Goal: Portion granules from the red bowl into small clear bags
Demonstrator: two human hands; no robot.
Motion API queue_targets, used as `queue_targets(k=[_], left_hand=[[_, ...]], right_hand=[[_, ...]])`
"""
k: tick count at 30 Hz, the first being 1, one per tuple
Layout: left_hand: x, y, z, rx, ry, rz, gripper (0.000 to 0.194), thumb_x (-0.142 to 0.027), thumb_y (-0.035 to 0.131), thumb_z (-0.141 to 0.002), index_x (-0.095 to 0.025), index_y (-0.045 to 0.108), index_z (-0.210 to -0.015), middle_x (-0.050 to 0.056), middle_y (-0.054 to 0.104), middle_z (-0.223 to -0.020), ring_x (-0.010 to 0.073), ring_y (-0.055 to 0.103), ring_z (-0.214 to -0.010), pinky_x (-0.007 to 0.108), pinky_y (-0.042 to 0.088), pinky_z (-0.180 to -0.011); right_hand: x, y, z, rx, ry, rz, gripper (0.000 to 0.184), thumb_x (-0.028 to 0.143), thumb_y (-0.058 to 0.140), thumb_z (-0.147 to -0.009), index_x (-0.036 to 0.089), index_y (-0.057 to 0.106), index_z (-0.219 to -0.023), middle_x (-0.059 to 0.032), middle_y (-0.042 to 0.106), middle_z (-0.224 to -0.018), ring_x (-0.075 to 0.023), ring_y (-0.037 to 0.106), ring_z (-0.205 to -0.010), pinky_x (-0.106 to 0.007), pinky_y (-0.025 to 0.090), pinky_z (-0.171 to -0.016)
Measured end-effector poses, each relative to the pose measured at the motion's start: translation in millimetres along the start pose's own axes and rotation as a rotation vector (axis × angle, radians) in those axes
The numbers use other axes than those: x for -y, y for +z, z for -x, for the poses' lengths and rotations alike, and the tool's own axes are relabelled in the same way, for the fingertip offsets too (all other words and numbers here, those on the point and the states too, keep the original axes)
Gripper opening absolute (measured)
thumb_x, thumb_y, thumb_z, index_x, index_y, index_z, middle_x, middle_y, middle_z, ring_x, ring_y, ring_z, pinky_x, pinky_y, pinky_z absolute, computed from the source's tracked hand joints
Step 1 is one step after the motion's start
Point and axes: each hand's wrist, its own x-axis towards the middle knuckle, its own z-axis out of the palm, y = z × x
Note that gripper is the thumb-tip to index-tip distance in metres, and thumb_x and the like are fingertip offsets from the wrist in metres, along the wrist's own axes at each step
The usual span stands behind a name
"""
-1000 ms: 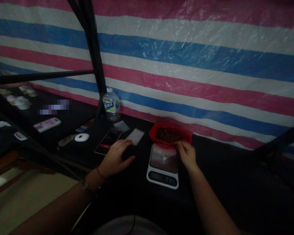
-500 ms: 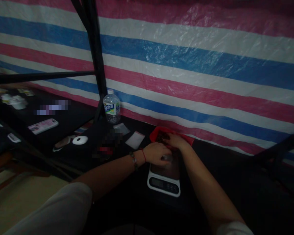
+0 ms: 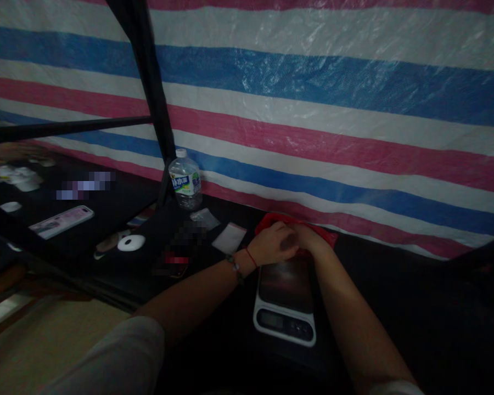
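My left hand is curled above the far end of a white kitchen scale. A dark, roundish thing shows within its grip; its kind is unclear. My right hand is beside it, close against the left fingers, over a red bag behind the scale. The right fingers are hidden behind my left hand. The bag's contents are covered by both hands. On the scale, the dark top plate and small display face me.
Left of the hands lie a white packet and a clear plastic bag. A plastic bottle stands behind them. A round white case and a phone are farther left. A striped sheet hangs behind the black table.
My left hand has moved away from me, off the scale's plate to beside my right hand. It now covers the dark pieces that showed in the red bag. The camera view has shifted slightly.
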Motion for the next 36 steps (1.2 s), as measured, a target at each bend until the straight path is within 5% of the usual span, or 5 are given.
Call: queue_targets(k=[7,19,27,36], left_hand=[[18.1,9.7,4.7,0.007,-0.083,-0.043,0.039,-0.032,0.059,-0.083,-0.017,0.056,-0.119,0.009,0.061,-0.114,0.0214,0.056,-0.108,0.035,0.046,-0.097],[33.2,17.9,12.2,-0.025,-0.156,-0.105,0.041,-0.040,0.057,-0.085,-0.016,0.058,-0.119,0.010,0.064,-0.117,0.0232,0.059,-0.108,0.038,0.045,-0.099],[33.4,16.5,11.9,-0.022,-0.152,-0.109,0.040,-0.040,0.058,-0.085,-0.015,0.059,-0.117,0.011,0.065,-0.114,0.0225,0.060,-0.105,0.036,0.046,-0.096],[33.3,18.5,12.6,-0.037,-0.138,-0.122,0.041,-0.039,0.057,-0.085,-0.015,0.058,-0.118,0.011,0.064,-0.115,0.0228,0.059,-0.107,0.037,0.046,-0.097]], right_hand=[[1.8,-13.6,8.0,0.101,0.016,-0.103,0.026,0.010,0.060,-0.071,0.020,0.073,-0.092,-0.0034,0.074,-0.085,-0.0152,0.067,-0.073,-0.021,0.046,-0.064],[0.4,-15.6,3.0,-0.199,0.058,-0.004,0.024,0.012,0.056,-0.077,0.018,0.073,-0.094,-0.0085,0.073,-0.096,-0.0197,0.066,-0.090,-0.025,0.046,-0.077],[1.5,-6.6,11.1,0.068,-0.005,-0.048,0.035,0.017,0.062,-0.074,0.018,0.067,-0.108,-0.0092,0.071,-0.103,-0.0212,0.066,-0.089,-0.027,0.047,-0.076],[6.9,-5.6,8.1,0.063,0.045,0.043,0.025,0.013,0.058,-0.075,0.019,0.072,-0.095,-0.0083,0.073,-0.094,-0.0186,0.067,-0.081,-0.024,0.046,-0.068]])
